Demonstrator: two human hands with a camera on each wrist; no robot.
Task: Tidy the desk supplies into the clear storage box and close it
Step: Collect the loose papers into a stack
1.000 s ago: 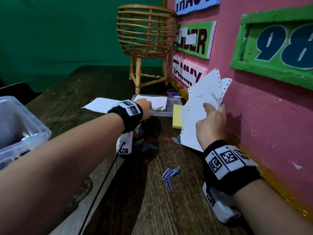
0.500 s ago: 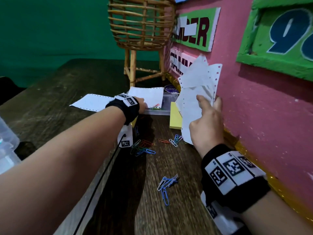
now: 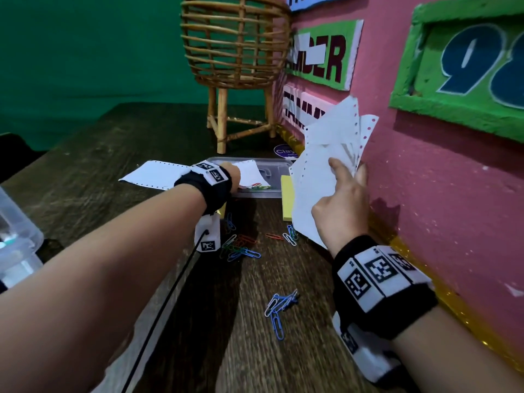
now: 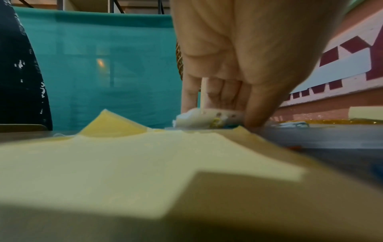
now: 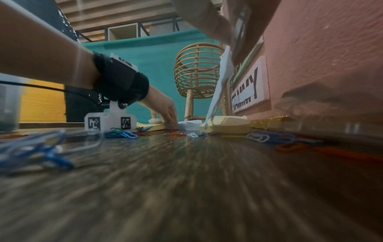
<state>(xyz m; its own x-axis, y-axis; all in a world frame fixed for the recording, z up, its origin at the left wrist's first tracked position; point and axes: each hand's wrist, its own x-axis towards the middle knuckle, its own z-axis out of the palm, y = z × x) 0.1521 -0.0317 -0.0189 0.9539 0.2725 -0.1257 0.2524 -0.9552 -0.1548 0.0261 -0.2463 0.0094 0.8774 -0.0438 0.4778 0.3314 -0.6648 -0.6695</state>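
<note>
My right hand (image 3: 347, 168) holds up a bunch of white perforated paper sheets (image 3: 320, 177) close to the pink wall. My left hand (image 3: 234, 177) reaches to a shallow clear lid (image 3: 272, 165) on the far side of the desk. In the left wrist view the left hand (image 4: 221, 116) pinches the edge of a white sheet (image 4: 199, 119) lying there. A yellow sticky-note pad (image 3: 286, 199) lies between the hands. Coloured paper clips (image 3: 241, 248) are scattered on the wood. The clear storage box (image 3: 17, 242) stands at the left edge, open.
Another white sheet (image 3: 153, 177) lies flat left of the lid. A few blue clips (image 3: 279, 304) lie nearer to me. A wicker basket on legs (image 3: 235, 43) stands at the back. The pink wall (image 3: 425, 199) bounds the desk on the right.
My view has swung right, so the storage box slid toward the left edge. Both hands keep their holds, almost in place.
</note>
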